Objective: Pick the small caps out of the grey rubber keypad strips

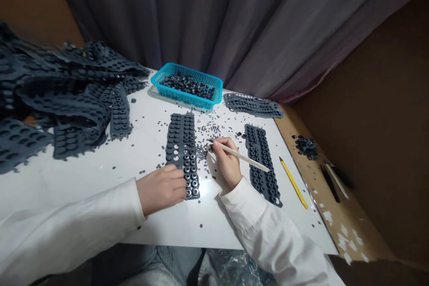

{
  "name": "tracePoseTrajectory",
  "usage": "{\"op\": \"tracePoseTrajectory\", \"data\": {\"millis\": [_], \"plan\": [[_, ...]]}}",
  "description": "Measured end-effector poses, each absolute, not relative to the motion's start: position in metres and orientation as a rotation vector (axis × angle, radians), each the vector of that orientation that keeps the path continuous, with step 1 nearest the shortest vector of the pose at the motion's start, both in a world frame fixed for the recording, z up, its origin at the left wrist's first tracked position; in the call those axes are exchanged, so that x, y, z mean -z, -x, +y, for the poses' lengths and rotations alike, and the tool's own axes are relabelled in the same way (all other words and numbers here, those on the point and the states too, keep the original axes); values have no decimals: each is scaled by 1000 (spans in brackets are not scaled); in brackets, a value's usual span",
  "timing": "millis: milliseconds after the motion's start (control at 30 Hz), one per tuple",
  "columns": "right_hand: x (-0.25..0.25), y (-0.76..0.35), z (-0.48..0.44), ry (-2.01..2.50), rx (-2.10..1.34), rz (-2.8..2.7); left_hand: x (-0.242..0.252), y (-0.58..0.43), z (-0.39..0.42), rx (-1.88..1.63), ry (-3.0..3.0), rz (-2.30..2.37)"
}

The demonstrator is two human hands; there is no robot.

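A dark grey sheet of moulded rubber rings [181, 134] lies lengthwise on the white table, with a few holes where pieces are out. On its lower left part rests my left hand [164, 187], fingers curled and pressed together; what is under them is hidden. My right hand [229, 163] pinches a slim white pencil-like stick [243, 156], its dark tip pointing left above scattered small black discs [203, 149]. A second ring sheet [263, 161] lies to the right of that hand, partly behind the stick.
A blue perforated basket [187, 98] of small black parts stands at the back. Piled rubber sheets [77, 103] cover the left side. Another sheet [253, 105] lies back right. A yellow pencil [294, 183] and a heap of black parts [305, 147] are at the right.
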State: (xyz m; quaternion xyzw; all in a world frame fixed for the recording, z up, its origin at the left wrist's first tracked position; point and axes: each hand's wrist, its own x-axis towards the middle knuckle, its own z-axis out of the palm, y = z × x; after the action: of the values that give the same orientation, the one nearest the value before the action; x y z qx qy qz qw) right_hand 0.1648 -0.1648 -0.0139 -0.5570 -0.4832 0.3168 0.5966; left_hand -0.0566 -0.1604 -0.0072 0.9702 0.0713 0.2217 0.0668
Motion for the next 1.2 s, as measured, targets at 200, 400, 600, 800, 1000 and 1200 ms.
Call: {"op": "tracePoseTrajectory", "data": {"millis": [200,400,600,800,1000,1200], "plan": [[15,-169,-165,1336,-729,-1149,-13,75,-150,-564,-2621,199],[15,-167,-166,1348,-774,-1241,-10,78,-183,-500,-2734,353],[11,-164,-166,1335,-754,-1356,19,85,-248,-566,-2746,774],[9,-160,-132,1261,-634,-1459,46,86,-255,-713,-2826,860],[21,-155,-111,1154,-669,-1714,51,83,-257,-947,-2796,859],[25,-156,-115,1132,-637,-1829,58,85,-260,-932,-2772,837]]}}
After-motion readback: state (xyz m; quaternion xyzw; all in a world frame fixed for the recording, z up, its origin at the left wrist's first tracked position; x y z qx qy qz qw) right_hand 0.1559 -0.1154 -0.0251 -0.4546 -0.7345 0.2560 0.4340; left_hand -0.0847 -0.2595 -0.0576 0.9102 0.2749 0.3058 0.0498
